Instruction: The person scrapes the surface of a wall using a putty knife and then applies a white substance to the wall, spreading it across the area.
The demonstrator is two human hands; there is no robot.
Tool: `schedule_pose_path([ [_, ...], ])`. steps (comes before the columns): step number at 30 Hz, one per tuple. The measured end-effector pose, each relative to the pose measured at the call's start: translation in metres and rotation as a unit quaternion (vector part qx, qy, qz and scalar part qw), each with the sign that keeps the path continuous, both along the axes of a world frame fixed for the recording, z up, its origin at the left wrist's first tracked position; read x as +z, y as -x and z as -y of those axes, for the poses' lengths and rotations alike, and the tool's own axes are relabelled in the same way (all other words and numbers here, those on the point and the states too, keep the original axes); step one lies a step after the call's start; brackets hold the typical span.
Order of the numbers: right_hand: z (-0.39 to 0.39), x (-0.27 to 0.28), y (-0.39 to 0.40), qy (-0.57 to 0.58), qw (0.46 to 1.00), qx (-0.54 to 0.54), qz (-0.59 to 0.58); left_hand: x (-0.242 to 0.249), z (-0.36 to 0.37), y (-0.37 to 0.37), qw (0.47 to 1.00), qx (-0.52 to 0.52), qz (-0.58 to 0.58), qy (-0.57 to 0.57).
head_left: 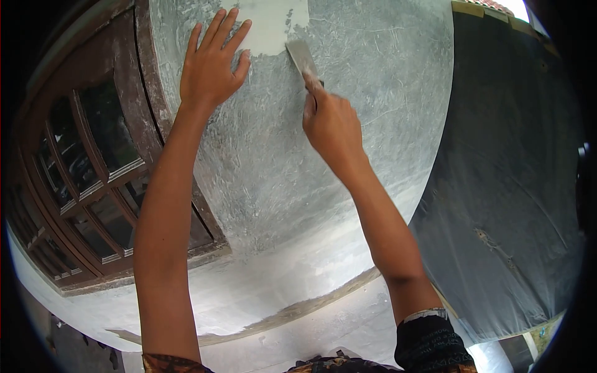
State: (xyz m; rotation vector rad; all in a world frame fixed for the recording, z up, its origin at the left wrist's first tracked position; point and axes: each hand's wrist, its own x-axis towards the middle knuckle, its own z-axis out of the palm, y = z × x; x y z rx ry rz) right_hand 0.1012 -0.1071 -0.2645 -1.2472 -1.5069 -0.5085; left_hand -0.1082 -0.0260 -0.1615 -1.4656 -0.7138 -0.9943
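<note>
My right hand is closed round the handle of a putty knife. The blade points up and to the left, with its edge at the lower right of a white patch on the grey wall. To the left of the knife, my left hand is spread flat against the wall, its fingers apart and nothing in it. Its fingertips lie beside and over the left part of the white patch.
A brown wooden window frame with glass panes stands at the left. Dark sheeting hangs at the right, beyond the wall's edge. Lower down, the wall has a whiter band and a ledge at its foot.
</note>
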Motion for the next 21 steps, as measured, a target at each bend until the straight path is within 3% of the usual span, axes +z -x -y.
schedule_pose_path([
  [3,-0.003,0.015,0.000,-0.016,1.000,0.010,-0.013,0.000,0.000,0.001,1.000,-0.001,-0.001,0.002],
  [8,0.012,-0.020,0.002,0.046,0.999,0.010,-0.014,-0.001,0.001,0.000,1.000,0.017,0.001,-0.009],
  [14,-0.002,0.020,0.002,0.000,0.999,0.027,-0.020,0.000,0.001,-0.001,1.000,-0.001,0.001,0.004],
  [21,0.008,-0.018,0.003,0.052,0.998,0.019,-0.006,0.001,0.001,-0.001,1.000,0.014,0.005,-0.008],
])
